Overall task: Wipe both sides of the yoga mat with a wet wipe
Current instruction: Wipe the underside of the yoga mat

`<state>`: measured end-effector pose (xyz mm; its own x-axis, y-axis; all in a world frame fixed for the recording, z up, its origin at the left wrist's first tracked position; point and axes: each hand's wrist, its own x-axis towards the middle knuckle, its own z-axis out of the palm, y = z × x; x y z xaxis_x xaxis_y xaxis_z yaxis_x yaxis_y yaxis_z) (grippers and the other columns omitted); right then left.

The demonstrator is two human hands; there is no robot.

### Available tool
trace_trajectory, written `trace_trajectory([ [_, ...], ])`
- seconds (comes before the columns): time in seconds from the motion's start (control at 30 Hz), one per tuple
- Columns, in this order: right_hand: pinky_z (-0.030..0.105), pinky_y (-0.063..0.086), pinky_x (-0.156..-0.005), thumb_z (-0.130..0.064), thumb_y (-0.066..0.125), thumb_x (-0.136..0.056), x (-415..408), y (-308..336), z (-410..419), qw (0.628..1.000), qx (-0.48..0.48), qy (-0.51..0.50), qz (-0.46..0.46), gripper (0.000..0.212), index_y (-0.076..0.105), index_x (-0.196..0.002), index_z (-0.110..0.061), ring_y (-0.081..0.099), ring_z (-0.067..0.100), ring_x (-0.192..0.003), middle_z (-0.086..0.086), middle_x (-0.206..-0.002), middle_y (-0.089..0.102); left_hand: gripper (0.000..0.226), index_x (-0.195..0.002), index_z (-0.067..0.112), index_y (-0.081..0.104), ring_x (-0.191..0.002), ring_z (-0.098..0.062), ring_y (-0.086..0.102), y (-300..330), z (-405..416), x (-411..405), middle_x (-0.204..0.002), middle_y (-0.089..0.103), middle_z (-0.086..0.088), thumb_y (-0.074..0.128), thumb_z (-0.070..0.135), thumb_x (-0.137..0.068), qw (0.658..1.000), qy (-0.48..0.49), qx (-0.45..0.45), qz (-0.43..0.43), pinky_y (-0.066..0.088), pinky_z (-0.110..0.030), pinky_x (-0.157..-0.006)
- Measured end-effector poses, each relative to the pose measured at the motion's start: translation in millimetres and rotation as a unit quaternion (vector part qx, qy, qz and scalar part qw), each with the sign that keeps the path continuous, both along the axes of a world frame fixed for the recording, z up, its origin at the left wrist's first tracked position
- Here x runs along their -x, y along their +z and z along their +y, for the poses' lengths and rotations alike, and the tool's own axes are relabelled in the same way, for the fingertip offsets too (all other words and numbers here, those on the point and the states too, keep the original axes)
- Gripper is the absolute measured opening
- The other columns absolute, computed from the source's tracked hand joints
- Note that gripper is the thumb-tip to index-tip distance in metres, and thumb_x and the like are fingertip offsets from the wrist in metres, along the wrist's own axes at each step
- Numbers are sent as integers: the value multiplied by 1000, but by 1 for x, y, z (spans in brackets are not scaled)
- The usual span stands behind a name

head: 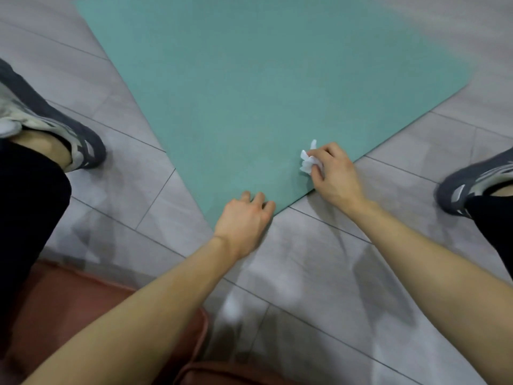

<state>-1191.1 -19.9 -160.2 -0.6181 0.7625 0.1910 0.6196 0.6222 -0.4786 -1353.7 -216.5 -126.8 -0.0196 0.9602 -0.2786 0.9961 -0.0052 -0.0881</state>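
Yoga mat (pixel 249 87) looks light and floppy, so my left hand (pixel 244 218) curls on its corner while my right hand (pixel 333 173) clutches the wet wipe (pixel 308 162).

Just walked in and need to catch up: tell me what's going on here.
A person is bent over a green yoga mat spread flat on a grey tiled floor, cleaning it. The right hand grips a crumpled white wet wipe and holds it against the mat near its closest corner. The left hand rests at that corner, fingers curled over the mat's edge, as if to steady or lift it. A shoe stands on the floor on either side of the mat.
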Motion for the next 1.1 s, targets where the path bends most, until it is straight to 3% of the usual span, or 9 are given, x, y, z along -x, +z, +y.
trace_trajectory([
  [0.07,32,48,-81,-10,61,-94,4,-2,-7,1000,11,0,19,28,72,-119,-11,59,28,-94,8,-106,59,38,-102,19,60,-84,-34,62,-4,-7,8,-98,61,-7,77,15,-67,999,45,-13,14,23,-33,-49],
  [0.23,29,47,-82,-7,63,-89,28,-7,-36,998,41,-25,51,31,75,-117,-12,60,24,-95,6,-106,62,30,-106,16,61,-87,-36,62,-4,-7,19,-101,61,-10,71,15,-78,997,76,-15,7,29,-35,-54],
  [0.33,39,53,-88,-9,60,-88,42,-2,-56,998,46,-5,36,33,73,-119,-12,61,30,-101,9,-109,61,30,-85,14,63,-63,-32,62,-5,-10,27,-78,62,-8,81,6,-63,998,8,-50,40,29,-31,-46],
  [0.4,44,55,-88,-11,57,-89,49,10,-64,999,36,19,12,36,71,-122,-12,60,34,-104,11,-111,60,24,-83,13,64,-59,-33,63,2,-16,40,-76,63,-9,80,5,-67,996,-7,-73,50,38,-33,-44],
  [0.53,45,55,-91,-11,53,-91,67,43,-75,998,11,62,-2,40,67,-129,-13,57,35,-112,11,-117,59,19,-98,17,69,-73,-37,68,39,-47,68,-89,66,-7,67,9,-81,999,21,-38,26,55,-43,-57],
  [0.73,45,56,-87,-12,53,-94,90,23,-106,996,14,84,-9,36,68,-128,-12,56,33,-110,11,-114,57,59,-136,32,59,-122,-27,61,53,-83,106,-128,59,1,70,56,-84,976,183,76,-87,55,-43,-95],
  [0.87,45,53,-96,-13,58,-100,89,-14,-132,983,31,181,-11,29,68,-127,-10,52,29,-115,8,-122,55,118,-164,29,27,-153,-34,31,39,-74,140,-168,25,-11,90,59,-69,951,281,73,-107,38,-47,-121],
  [0.97,45,55,-92,-10,65,-98,104,-16,-97,968,-20,248,-17,22,71,-119,-8,56,31,-112,11,-116,58,135,-168,31,15,-158,-35,19,20,-82,158,-175,11,-10,96,59,-63,946,278,104,-127,27,-43,-128],
  [1.1,49,52,-98,-13,63,-99,125,-5,-102,991,15,136,13,27,70,-124,-5,56,33,-109,14,-117,59,137,-167,34,23,-158,-32,20,12,-87,159,-176,14,-4,99,58,-56,940,300,64,-148,28,-43,-128],
])
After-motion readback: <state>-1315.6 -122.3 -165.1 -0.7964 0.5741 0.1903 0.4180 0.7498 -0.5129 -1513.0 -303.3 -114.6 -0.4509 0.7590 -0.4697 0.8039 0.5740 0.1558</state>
